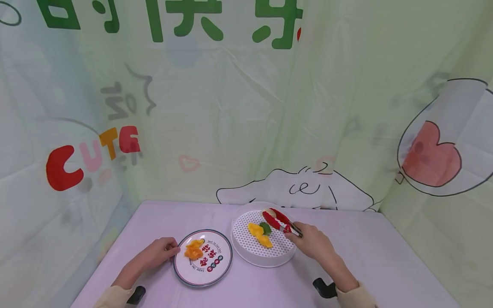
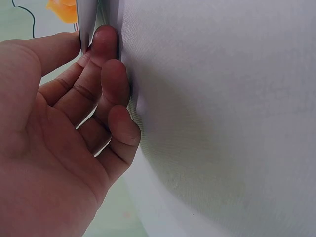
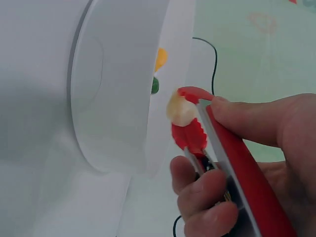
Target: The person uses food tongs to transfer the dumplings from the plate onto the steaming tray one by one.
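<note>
Left hand [image 1: 159,252]: you pinch the left rim of the plate, thumb on its upper face, curled fingers beneath.
Right hand [image 1: 313,241]: you grip the red tongs [image 1: 280,214], thumb along one arm, fingers curled round the other.
Tongs' direction: their long axis slants across your view, handle end in your palm at the lower right, tips pointing away from you and to the left.
Tongs' tips: red and scalloped, they close on either side of a pale, rounded piece [image 1: 269,212] over the far part of the steamer; you cannot tell whether the piece touches the floor below.
Steamer [image 1: 265,260]: round, white, with a perforated floor, it stands just right of the plate.
In the steamer: two yellow pieces [image 1: 264,241] lie in a slanting row, with a green piece [image 1: 265,228] beside them.
Plate [image 1: 185,268]: round, dark-rimmed, red lettering at its middle; a yellow piece [image 1: 195,243] and an orange piece [image 1: 194,254] touch on its left half.
Table [image 1: 358,261]: pale lilac, under both vessels.
</note>
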`<state>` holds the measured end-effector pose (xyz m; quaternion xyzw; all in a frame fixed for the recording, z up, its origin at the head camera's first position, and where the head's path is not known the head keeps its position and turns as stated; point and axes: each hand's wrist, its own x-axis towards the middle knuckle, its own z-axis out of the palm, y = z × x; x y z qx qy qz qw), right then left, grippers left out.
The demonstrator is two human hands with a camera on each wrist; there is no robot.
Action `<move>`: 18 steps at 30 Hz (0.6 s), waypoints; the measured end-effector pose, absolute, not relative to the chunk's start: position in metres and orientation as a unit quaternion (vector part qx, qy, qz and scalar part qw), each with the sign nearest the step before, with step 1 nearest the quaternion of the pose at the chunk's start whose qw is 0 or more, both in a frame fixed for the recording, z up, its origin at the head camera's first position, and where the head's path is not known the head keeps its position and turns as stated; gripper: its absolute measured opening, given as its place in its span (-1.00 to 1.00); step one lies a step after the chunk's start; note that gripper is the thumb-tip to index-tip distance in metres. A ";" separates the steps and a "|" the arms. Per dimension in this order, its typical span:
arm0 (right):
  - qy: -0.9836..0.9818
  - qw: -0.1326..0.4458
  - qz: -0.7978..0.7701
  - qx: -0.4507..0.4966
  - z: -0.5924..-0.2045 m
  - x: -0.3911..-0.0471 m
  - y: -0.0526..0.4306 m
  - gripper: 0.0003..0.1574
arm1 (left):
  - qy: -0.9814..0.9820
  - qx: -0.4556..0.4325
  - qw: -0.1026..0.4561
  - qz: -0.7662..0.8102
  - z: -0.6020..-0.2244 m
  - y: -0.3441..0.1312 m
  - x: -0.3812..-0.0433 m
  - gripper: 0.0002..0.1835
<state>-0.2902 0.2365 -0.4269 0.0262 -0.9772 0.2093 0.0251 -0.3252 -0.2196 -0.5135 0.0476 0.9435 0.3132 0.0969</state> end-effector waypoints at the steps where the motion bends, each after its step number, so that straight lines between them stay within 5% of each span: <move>1: -0.979 0.019 0.204 0.020 -0.427 -0.292 0.238 -0.25 | 0.944 0.047 0.098 0.313 -0.514 -0.220 -0.325 -0.82; 18: -0.988 -0.033 0.152 -0.017 -0.425 -0.299 0.240 -0.18 | 0.944 0.049 0.097 0.313 -0.512 -0.219 -0.325 -0.83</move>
